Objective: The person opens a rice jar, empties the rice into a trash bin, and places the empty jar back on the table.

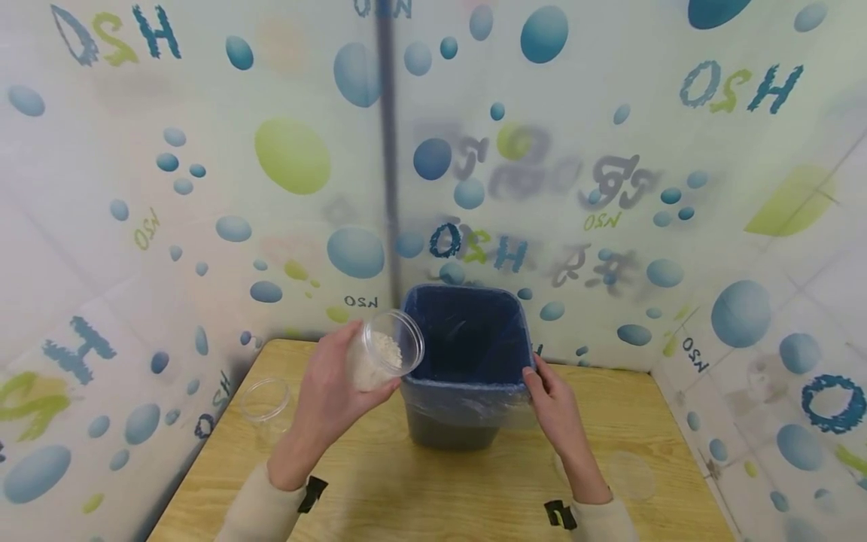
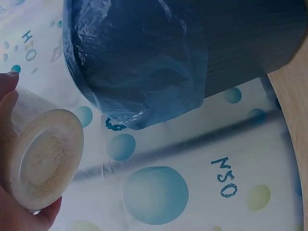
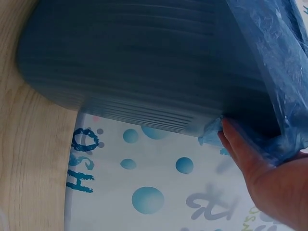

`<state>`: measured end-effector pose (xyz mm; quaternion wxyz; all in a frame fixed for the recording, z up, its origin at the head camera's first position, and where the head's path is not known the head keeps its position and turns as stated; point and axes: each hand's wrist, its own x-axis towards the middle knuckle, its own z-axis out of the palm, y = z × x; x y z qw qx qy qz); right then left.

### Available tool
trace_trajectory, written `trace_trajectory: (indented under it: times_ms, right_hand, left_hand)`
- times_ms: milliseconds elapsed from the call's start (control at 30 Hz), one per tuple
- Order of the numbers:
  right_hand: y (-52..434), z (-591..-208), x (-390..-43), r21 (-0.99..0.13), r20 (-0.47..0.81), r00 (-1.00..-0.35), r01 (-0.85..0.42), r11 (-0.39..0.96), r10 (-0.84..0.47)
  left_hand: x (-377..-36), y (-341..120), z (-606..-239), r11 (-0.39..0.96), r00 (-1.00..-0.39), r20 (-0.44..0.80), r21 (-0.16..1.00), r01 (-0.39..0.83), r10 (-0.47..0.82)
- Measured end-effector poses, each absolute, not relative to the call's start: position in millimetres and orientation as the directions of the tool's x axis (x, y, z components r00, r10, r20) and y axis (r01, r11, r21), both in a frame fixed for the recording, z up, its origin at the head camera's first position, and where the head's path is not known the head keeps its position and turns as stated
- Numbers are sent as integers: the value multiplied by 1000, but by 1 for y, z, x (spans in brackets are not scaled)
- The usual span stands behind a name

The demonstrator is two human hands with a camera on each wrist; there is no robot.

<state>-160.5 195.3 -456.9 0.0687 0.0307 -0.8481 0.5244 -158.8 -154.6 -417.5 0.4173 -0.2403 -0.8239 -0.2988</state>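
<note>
A clear jar partly filled with white flakes or grains is held in my left hand, tilted with its open mouth toward the bin. The left wrist view shows the jar's round base, thumb and fingers around its sides. A dark trash bin stands upright on the table, lined with a blue plastic bag folded over its rim. My right hand grips the bin's right rim through the bag; in the right wrist view, its fingers press the bag against the bin's side.
On the wooden table, a clear round container stands left of my left hand. A clear disc, perhaps a lid, lies right of my right wrist. Patterned curtain-like walls enclose the table's back and sides.
</note>
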Motion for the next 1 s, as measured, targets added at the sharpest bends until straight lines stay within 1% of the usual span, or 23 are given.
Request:
trace_trajectory:
  times_ms: [400, 733, 1000]
  right_hand:
    - [193, -457, -159, -874, 162, -986, -132, 468, 26]
    - [192, -456, -158, -872, 150, -988, -117, 475, 31]
    - [193, -455, -158, -881, 141, -990, -110, 461, 32]
  left_hand:
    - [-173, -153, -414, 767, -536, 825, 223, 602, 180]
    - [-181, -153, -409, 817, -580, 781, 167, 553, 233]
    - [-186, -151, -407, 829, -579, 769, 119, 547, 272]
